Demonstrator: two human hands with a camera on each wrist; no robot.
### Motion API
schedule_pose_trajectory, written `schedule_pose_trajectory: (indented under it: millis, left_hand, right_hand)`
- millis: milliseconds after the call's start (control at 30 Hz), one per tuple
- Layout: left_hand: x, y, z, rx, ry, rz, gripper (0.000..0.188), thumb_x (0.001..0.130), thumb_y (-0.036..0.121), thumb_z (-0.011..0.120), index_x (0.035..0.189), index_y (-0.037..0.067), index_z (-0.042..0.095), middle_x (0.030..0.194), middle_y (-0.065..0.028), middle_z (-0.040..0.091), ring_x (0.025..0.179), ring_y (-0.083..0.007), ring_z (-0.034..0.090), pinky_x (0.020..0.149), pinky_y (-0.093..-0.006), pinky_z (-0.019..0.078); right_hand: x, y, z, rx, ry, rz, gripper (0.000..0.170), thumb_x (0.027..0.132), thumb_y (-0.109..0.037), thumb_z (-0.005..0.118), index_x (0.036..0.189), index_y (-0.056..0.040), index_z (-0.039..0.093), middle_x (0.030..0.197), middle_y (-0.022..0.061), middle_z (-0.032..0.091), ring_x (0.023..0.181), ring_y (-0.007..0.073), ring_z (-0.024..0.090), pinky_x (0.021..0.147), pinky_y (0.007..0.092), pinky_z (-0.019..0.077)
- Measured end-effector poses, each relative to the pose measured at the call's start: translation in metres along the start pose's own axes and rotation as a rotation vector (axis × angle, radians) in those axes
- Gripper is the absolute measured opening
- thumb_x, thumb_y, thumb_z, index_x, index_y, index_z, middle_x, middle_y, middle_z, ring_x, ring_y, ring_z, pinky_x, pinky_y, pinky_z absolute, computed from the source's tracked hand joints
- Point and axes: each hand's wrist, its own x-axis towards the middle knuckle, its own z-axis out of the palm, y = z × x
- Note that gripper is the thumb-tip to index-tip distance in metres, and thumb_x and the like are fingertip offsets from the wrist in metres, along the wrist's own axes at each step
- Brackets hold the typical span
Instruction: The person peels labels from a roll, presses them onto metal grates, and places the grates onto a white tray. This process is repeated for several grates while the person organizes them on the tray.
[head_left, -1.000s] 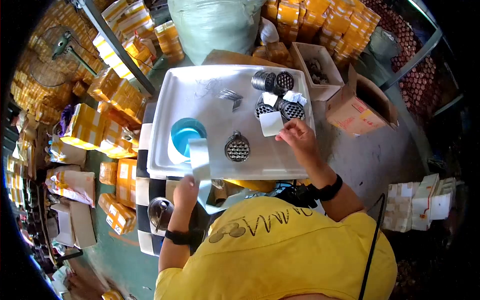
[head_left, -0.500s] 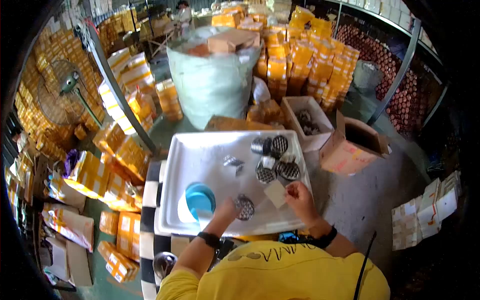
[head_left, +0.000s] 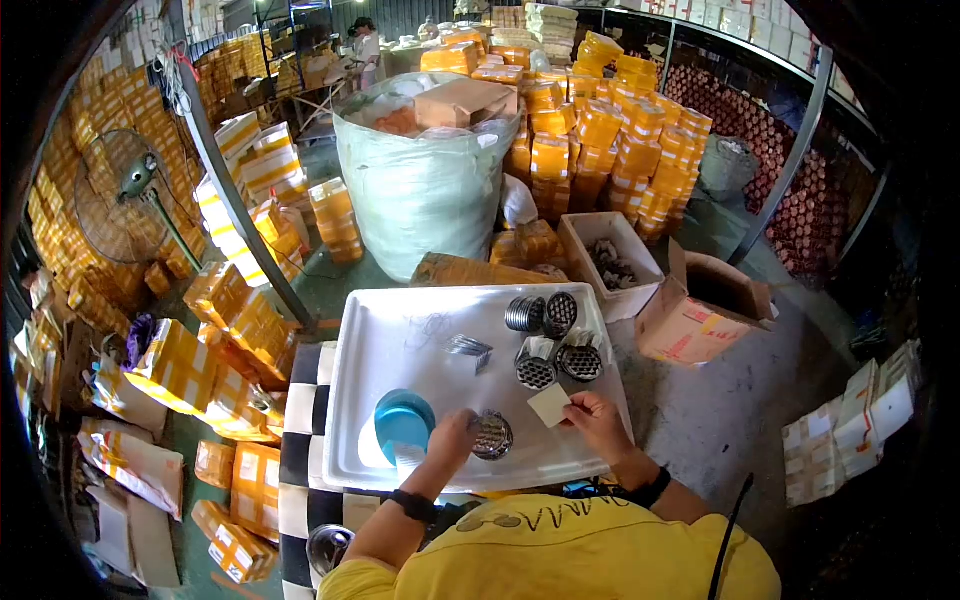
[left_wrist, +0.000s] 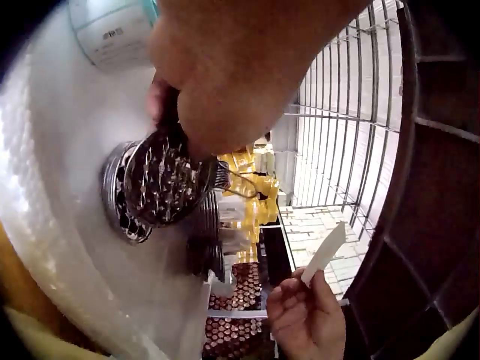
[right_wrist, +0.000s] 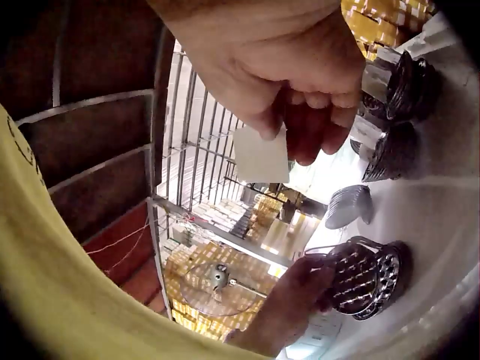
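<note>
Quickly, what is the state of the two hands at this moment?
Left hand: closed, holding a dark round metal grid by its edge.
Right hand: closed, pinching a pale square card.

One held card (head_left: 549, 406), one tray (head_left: 385, 345), one blue roll (head_left: 405, 412), two black wristbands (head_left: 650, 488).

Left forearm (head_left: 385, 535), right forearm (head_left: 684, 505) stretched forward, slanting toward each other. Left hand (head_left: 453, 438) gripping, fingers curled. Right hand (head_left: 600, 422) well apart, thumb and fingers pinched.
</note>
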Motion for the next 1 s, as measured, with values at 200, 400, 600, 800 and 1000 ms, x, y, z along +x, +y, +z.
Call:
schedule_pose_trajectory:
  millis: [200, 400, 600, 800, 1000]
  left_hand:
    - [0.001, -0.034, 0.014, -0.625, -0.009, 0.004, 0.022, 0.085, 0.016, 0.051, 0.100, 0.000, 0.049, 0.082, -0.0121, 0.058, 0.074, -0.0242, 0.058, 0.064, -0.0361, 0.0467]
    - [-0.018, 0.030, -0.048, -1.616, -0.339, -0.480, 0.025, 0.076, 0.004, 0.059, 0.100, -0.001, 0.051, 0.098, -0.0126, 0.054, 0.085, -0.0213, 0.058, 0.073, -0.0319, 0.0506]
    - [-0.029, 0.053, -0.049, -1.508, -0.386, -0.386, 0.013, 0.084, 0.005, 0.051, 0.096, 0.000, 0.050, 0.086, -0.0088, 0.058, 0.076, -0.0172, 0.060, 0.066, -0.0283, 0.0521]
    - [-0.039, 0.057, -0.050, -1.394, -0.446, -0.442, 0.017, 0.083, 0.005, 0.051, 0.098, -0.002, 0.054, 0.090, -0.0098, 0.060, 0.076, -0.0150, 0.060, 0.069, -0.0257, 0.0500]
    - [-0.047, 0.065, -0.057, -1.440, -0.564, -0.492, 0.022, 0.082, 0.002, 0.051, 0.103, -0.004, 0.051, 0.095, -0.0119, 0.058, 0.084, -0.0168, 0.059, 0.073, -0.0277, 0.0495]
  right_hand:
    - [0.004, -0.024, 0.002, -0.181, -0.026, -0.025, 0.017, 0.085, -0.008, 0.053, 0.098, 0.0032, 0.054, 0.088, 0.0077, 0.059, 0.082, 0.0146, 0.056, 0.071, 0.0268, 0.0471]
    - [0.020, -0.063, 0.015, -0.292, -0.151, -0.128, 0.025, 0.082, -0.005, 0.051, 0.105, 0.0032, 0.053, 0.097, 0.0127, 0.060, 0.088, 0.0175, 0.058, 0.077, 0.0285, 0.0465]
    - [0.017, -0.074, 0.041, -0.437, -0.412, -0.063, 0.029, 0.082, 0.002, 0.049, 0.111, 0.0022, 0.049, 0.101, 0.0069, 0.058, 0.093, 0.0113, 0.055, 0.081, 0.0237, 0.0438]
    - [0.019, -0.084, 0.045, -0.359, -0.517, 0.022, 0.032, 0.081, 0.004, 0.048, 0.113, 0.0022, 0.048, 0.099, 0.0078, 0.059, 0.092, 0.0109, 0.056, 0.080, 0.0232, 0.0446]
    - [0.022, -0.082, 0.039, -0.294, -0.568, 0.061, 0.036, 0.080, 0.005, 0.048, 0.116, 0.0021, 0.045, 0.101, 0.0094, 0.059, 0.092, 0.0121, 0.056, 0.080, 0.0242, 0.0449]
